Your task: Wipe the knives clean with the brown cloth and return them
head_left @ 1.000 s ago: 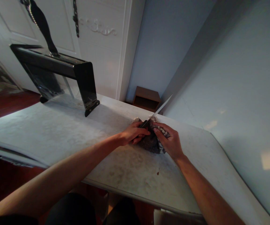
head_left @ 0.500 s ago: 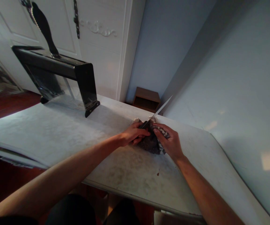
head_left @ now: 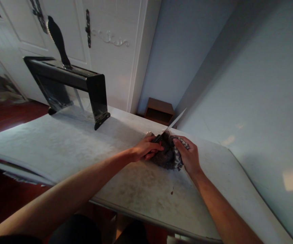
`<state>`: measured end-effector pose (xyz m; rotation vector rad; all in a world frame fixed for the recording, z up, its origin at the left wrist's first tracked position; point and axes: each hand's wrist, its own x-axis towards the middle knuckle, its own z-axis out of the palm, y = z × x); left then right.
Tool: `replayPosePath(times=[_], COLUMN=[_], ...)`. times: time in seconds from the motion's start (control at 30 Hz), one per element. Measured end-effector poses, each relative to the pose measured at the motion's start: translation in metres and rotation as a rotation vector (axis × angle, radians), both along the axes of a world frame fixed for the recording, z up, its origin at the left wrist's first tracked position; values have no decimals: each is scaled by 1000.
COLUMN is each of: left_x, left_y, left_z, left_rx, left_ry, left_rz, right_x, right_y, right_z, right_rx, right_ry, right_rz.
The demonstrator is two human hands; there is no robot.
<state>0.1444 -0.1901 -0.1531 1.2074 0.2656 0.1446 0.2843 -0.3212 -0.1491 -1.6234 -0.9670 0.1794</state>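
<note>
My left hand (head_left: 147, 149) is closed round the dark handle of a knife (head_left: 174, 120), whose pale blade points up and to the right. Beneath and beside it lies a crumpled cloth (head_left: 167, 159), dark grey-brown with a light pattern on one side. A bunched edge of this cloth is pinched in my right hand (head_left: 189, 152), just right of the handle. Both hands are low over the white table (head_left: 121, 179). My fingers and the cloth hide part of the knife's handle.
A black-framed knife block (head_left: 67, 81) with clear sides stands at the table's back left, one black handle sticking up from it. Behind are white cupboard doors (head_left: 113, 64) and a small brown box-shaped shelf (head_left: 159, 110). A pale wall (head_left: 263, 101) borders the right side. A small brown speck lies near the front.
My right hand has shifted slightly right with the cloth's edge, away from the blade, and more of the cloth shows between the hands. The left hand keeps its hold on the knife.
</note>
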Motion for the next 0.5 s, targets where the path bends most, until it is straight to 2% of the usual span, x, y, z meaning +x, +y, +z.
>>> replayPosePath(times=[0.13,0.27,0.37,0.5], left_x=[0,0,0,-1], left_y=[1,1,1,0], left_z=[-1,-2,0,2], left_rx=[-16,-9,8,31], left_ry=[17,11,19,24], left_rz=[4,-12,-26,-42], right_x=[6,10,14,10], right_y=[4,7,8,4], right_z=[-1,-1,-4,-5], right_rx=[125,235,294,313], right_ry=[309,457,434,240], right_rz=[-87,-163,-186,-162])
